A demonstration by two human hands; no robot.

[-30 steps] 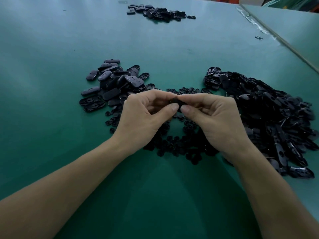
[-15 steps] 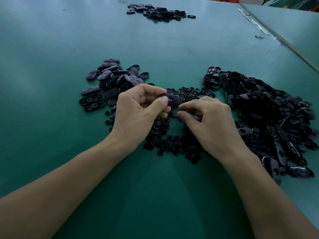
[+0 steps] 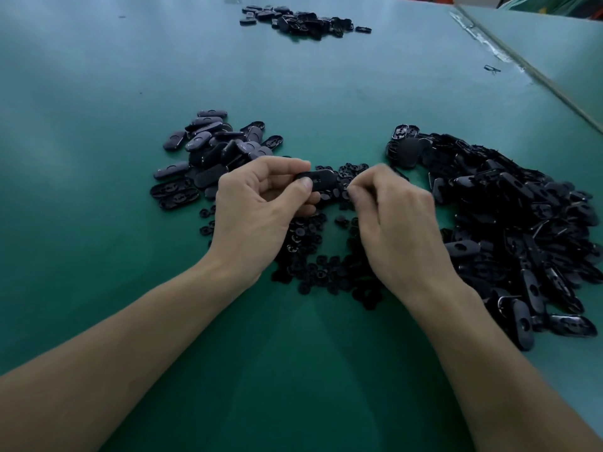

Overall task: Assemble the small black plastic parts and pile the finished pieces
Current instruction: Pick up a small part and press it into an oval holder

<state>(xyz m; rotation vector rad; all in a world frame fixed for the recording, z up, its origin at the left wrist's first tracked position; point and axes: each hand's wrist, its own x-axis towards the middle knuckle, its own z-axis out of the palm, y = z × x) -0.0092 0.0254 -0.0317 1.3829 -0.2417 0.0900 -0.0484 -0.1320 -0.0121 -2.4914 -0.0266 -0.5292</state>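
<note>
My left hand (image 3: pixel 257 207) pinches a black oval plastic piece (image 3: pixel 321 180) between thumb and fingers, held just above the table. My right hand (image 3: pixel 394 216) is beside it, fingers curled and pinched together at the small round black parts (image 3: pixel 326 265) scattered between my wrists; what its fingertips hold is hidden. A pile of oval pieces (image 3: pixel 212 151) lies to the left of my left hand. A larger heap of black oval shells (image 3: pixel 522 230) lies to the right of my right hand.
The work surface is a green table (image 3: pixel 98 223). Another pile of black parts (image 3: pixel 303 19) sits at the far edge. A seam to a second table (image 3: pixel 528 73) runs along the right, with one stray part (image 3: pixel 492 69) near it.
My hands have come apart. The left keeps the oval piece and has shifted left and away; the right has dropped onto the small round parts.
</note>
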